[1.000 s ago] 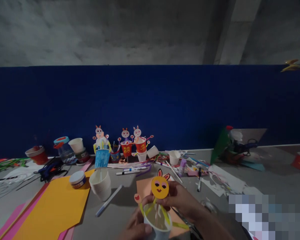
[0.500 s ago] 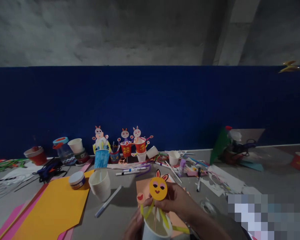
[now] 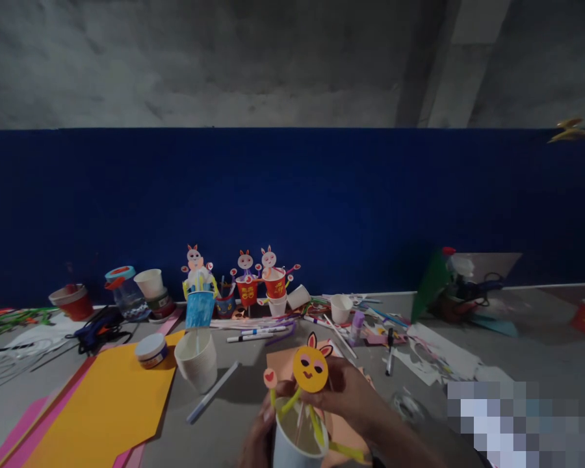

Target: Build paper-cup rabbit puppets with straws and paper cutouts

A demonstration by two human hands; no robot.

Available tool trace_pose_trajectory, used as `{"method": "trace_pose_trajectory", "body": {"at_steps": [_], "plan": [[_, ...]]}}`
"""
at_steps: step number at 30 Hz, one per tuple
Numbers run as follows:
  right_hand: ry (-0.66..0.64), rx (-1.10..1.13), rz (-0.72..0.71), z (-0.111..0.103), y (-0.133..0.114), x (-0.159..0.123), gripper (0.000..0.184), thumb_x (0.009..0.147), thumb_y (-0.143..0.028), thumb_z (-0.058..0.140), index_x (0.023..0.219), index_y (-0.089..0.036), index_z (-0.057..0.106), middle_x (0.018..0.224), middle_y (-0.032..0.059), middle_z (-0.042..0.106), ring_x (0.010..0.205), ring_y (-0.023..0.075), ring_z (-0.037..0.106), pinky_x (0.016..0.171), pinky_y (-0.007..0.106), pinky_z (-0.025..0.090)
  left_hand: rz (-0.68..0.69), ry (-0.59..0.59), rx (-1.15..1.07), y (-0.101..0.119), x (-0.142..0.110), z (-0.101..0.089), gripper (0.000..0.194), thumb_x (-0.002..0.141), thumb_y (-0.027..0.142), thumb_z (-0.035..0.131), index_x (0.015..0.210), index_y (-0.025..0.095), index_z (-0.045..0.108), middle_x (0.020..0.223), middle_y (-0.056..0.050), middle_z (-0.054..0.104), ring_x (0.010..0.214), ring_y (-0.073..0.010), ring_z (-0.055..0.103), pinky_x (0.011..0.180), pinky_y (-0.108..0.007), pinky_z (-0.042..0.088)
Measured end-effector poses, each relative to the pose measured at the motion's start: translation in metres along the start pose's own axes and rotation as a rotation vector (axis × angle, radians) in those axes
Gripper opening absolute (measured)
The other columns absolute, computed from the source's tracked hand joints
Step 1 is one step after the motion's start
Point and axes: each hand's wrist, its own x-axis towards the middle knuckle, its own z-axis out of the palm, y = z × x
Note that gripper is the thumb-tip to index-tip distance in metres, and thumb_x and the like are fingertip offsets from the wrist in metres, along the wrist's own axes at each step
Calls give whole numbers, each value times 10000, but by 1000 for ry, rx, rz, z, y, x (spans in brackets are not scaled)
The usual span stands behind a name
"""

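Observation:
My left hand (image 3: 259,434) is wrapped round the side of a white paper cup (image 3: 297,454) low in the middle of the head view. Above the cup's rim is a yellow paper rabbit face (image 3: 311,369) with pink-lined ears. My right hand (image 3: 348,398) pinches behind and just below this face; its fingertips are partly hidden. A thin stick (image 3: 300,422) slants down into the cup. Yellow fuzzy strips (image 3: 316,426) bend out over the rim, and one at the left ends in a pale disc (image 3: 270,377) with a red heart.
Orange card (image 3: 121,390) and stacked paper cups (image 3: 195,364) lie to the left, beside a capped marker (image 3: 213,392). Finished-looking rabbit cups (image 3: 199,309) stand along the blue partition (image 3: 292,195). A tape roll (image 3: 408,408) and paper scraps (image 3: 443,351) are to the right.
The cup has shifted slightly left in my left hand. The heart disc has moved a little up and left. Both hands keep their hold.

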Motion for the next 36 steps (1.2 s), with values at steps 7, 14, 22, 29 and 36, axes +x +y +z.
{"method": "trace_pose_trajectory", "body": {"at_steps": [7,14,22,29,36], "plan": [[45,62,61,-1,11,6,461,520,-403,971,833,-175,720,789,24,761,799,231,708,755,336,537,-19,-27,-137,10,5,15,420,593,474,887,888,183,822,945,-105,829,1038,-389,724,985,-450,508],[25,31,41,1,10,8,427,564,-432,948,836,-165,754,771,46,769,802,253,725,765,358,547,-31,-8,-149,13,0,18,338,663,382,894,948,215,821,916,-89,834,978,-329,753,974,-401,512],[4,17,-124,-13,8,1,328,756,-470,826,957,-214,791,965,64,742,933,244,681,851,357,533,-15,-65,-162,23,-4,24,295,715,371,862,953,208,798,954,-89,812,962,-312,743,942,-396,519],[152,52,-292,-42,60,-22,173,749,-327,856,893,-254,793,931,30,680,799,161,646,746,250,523,41,-65,-126,28,-1,26,298,802,432,769,975,189,785,1020,-98,775,867,-252,711,799,-313,531],[190,-33,-505,-18,71,-24,89,792,-307,825,870,-273,800,823,27,658,833,187,635,753,273,506,-9,-42,-152,26,-4,34,280,767,448,801,948,234,788,1042,-85,775,796,-254,709,701,-343,565]]}}
